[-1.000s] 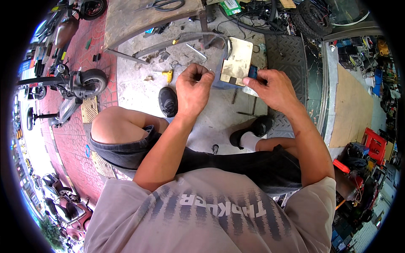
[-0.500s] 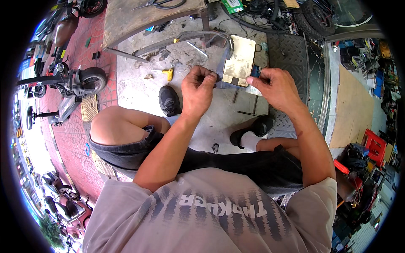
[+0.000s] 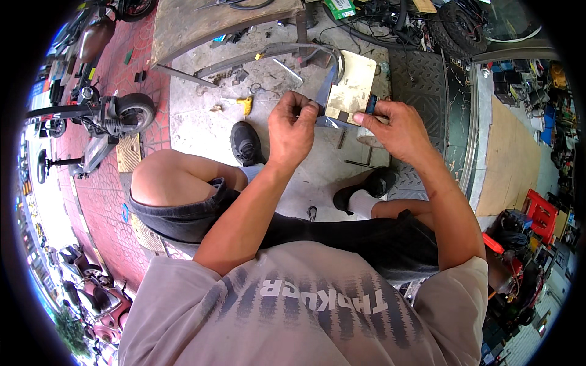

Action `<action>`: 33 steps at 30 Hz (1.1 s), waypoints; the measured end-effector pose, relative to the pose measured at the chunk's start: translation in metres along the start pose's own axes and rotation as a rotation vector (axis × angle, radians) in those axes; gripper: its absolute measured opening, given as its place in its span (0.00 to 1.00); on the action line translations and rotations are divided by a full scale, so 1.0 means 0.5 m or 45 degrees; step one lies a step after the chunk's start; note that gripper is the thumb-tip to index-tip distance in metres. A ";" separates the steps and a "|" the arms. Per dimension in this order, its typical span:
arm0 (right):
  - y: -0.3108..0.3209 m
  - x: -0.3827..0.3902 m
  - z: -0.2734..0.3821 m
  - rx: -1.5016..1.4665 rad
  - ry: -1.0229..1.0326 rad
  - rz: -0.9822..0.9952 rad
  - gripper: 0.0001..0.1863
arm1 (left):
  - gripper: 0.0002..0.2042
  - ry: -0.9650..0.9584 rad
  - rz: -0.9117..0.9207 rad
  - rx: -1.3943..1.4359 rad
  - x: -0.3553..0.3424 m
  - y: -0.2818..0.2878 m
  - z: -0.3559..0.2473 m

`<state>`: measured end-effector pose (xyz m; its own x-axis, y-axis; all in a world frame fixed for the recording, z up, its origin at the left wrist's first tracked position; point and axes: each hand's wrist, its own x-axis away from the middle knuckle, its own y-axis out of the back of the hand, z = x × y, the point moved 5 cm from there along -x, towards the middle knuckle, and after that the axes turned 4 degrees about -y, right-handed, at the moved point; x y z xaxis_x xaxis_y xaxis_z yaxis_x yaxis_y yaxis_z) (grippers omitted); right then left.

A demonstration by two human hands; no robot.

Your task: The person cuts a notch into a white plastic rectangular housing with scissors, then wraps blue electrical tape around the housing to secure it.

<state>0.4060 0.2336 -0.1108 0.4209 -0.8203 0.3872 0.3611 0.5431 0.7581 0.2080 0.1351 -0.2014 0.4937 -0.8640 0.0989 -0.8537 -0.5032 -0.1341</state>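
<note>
A flat cream rectangular plate (image 3: 352, 79) with smudges and a small dark square near its lower edge is held up above the floor. My right hand (image 3: 395, 129) grips its lower right corner, thumb on top, with a bit of blue showing beside the fingers. My left hand (image 3: 293, 128) is closed in a pinch at the left side of the plate. A translucent bluish sheet (image 3: 325, 91) sticks out there, next to the fingertips. Whether the left fingers hold this sheet or something smaller is hidden.
A worn wooden bench (image 3: 226, 30) stands at the far left. On the concrete lie a yellow-handled tool (image 3: 246, 105), a metal rod (image 3: 288, 71) and a curved black strip (image 3: 268, 53). A scooter (image 3: 122, 119) is parked on red paving. Cluttered parts and a red case (image 3: 541, 213) are at right.
The plate and both hands have shifted slightly to the right. The plate has tilted a little, and more of the bluish sheet shows at its left. Both hands keep their closed grips.
</note>
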 end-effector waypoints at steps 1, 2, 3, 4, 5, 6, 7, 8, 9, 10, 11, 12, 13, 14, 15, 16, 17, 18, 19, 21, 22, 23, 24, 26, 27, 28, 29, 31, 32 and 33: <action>-0.001 0.000 -0.001 -0.001 -0.017 0.007 0.30 | 0.06 -0.004 -0.003 -0.003 -0.001 0.000 0.002; -0.001 0.000 0.000 0.014 -0.028 0.008 0.30 | 0.06 -0.028 -0.002 -0.030 -0.001 0.000 0.002; 0.001 0.000 0.002 0.029 -0.039 0.008 0.30 | 0.07 -0.052 -0.001 -0.057 -0.002 0.000 0.002; 0.002 0.000 0.003 0.044 -0.051 0.008 0.31 | 0.07 -0.075 0.000 -0.085 -0.002 0.000 0.000; 0.003 0.000 0.005 0.065 -0.064 0.015 0.31 | 0.07 -0.090 -0.002 -0.089 -0.002 -0.001 -0.002; 0.004 -0.001 0.007 0.085 -0.078 0.021 0.32 | 0.07 -0.106 -0.005 -0.094 -0.001 -0.001 -0.005; 0.004 -0.002 0.008 0.106 -0.092 0.027 0.32 | 0.07 -0.121 -0.007 -0.099 -0.001 -0.001 -0.008; 0.004 -0.002 0.008 0.113 -0.098 0.030 0.33 | 0.07 -0.124 -0.010 -0.113 0.000 -0.001 -0.007; 0.004 -0.003 0.007 0.120 -0.104 0.034 0.33 | 0.07 -0.127 -0.014 -0.126 -0.001 0.000 -0.005; 0.005 -0.004 0.007 0.127 -0.110 0.036 0.33 | 0.07 -0.130 -0.017 -0.139 -0.001 0.000 -0.003; 0.003 -0.006 0.004 0.122 -0.125 0.041 0.34 | 0.07 -0.126 -0.021 -0.136 -0.001 -0.001 0.000; 0.001 -0.008 -0.001 0.118 -0.139 0.045 0.34 | 0.07 -0.122 -0.025 -0.133 -0.001 -0.003 0.002; 0.000 -0.010 -0.004 0.113 -0.153 0.049 0.35 | 0.08 -0.118 -0.029 -0.130 -0.001 -0.004 0.002; 0.001 -0.012 -0.003 0.124 -0.157 0.052 0.35 | 0.08 -0.121 -0.029 -0.141 -0.001 -0.004 0.001; 0.002 -0.012 -0.002 0.136 -0.161 0.055 0.35 | 0.08 -0.124 -0.029 -0.152 -0.001 -0.004 -0.001; 0.003 -0.013 -0.001 0.147 -0.165 0.059 0.35 | 0.08 -0.127 -0.030 -0.164 -0.001 -0.003 -0.002; 0.004 -0.013 0.000 0.152 -0.166 0.059 0.35 | 0.08 -0.135 -0.025 -0.166 -0.002 -0.002 -0.003; 0.006 -0.013 0.001 0.156 -0.167 0.060 0.35 | 0.08 -0.143 -0.021 -0.168 -0.003 -0.001 -0.002; 0.007 -0.012 0.001 0.161 -0.171 0.062 0.36 | 0.08 -0.148 -0.016 -0.170 -0.003 -0.002 -0.005; 0.008 -0.012 0.003 0.163 -0.183 0.075 0.36 | 0.08 -0.152 -0.027 -0.178 -0.002 -0.004 -0.011; 0.008 -0.012 0.004 0.164 -0.188 0.082 0.36 | 0.08 -0.154 -0.033 -0.182 -0.001 -0.005 -0.015; 0.008 -0.012 0.004 0.161 -0.186 0.079 0.36 | 0.08 -0.151 -0.032 -0.184 -0.001 -0.005 -0.014; 0.007 -0.011 0.003 0.158 -0.184 0.075 0.36 | 0.08 -0.149 -0.031 -0.187 -0.001 -0.004 -0.012; 0.007 -0.011 0.003 0.156 -0.182 0.069 0.35 | 0.08 -0.149 -0.030 -0.187 -0.003 -0.004 -0.008; 0.008 -0.011 0.004 0.156 -0.183 0.067 0.35 | 0.08 -0.150 -0.028 -0.185 -0.003 -0.004 -0.007; 0.008 -0.011 0.004 0.157 -0.184 0.065 0.35 | 0.08 -0.150 -0.027 -0.183 -0.003 -0.004 -0.008; 0.008 -0.010 0.005 0.156 -0.182 0.062 0.35 | 0.08 -0.147 -0.025 -0.187 -0.003 -0.004 -0.010; 0.008 -0.009 0.005 0.154 -0.178 0.054 0.35 | 0.08 -0.142 -0.020 -0.197 -0.003 -0.003 -0.014; 0.007 -0.009 0.006 0.162 -0.161 0.042 0.35 | 0.08 -0.142 -0.021 -0.172 -0.002 -0.002 -0.011; 0.005 -0.009 0.004 0.170 -0.143 0.030 0.36 | 0.08 -0.143 -0.023 -0.148 -0.003 -0.002 -0.005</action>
<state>0.4034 0.2382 -0.1096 0.3295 -0.8266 0.4562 0.2352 0.5398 0.8083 0.2078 0.1368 -0.1988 0.5188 -0.8548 -0.0114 -0.8548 -0.5186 -0.0179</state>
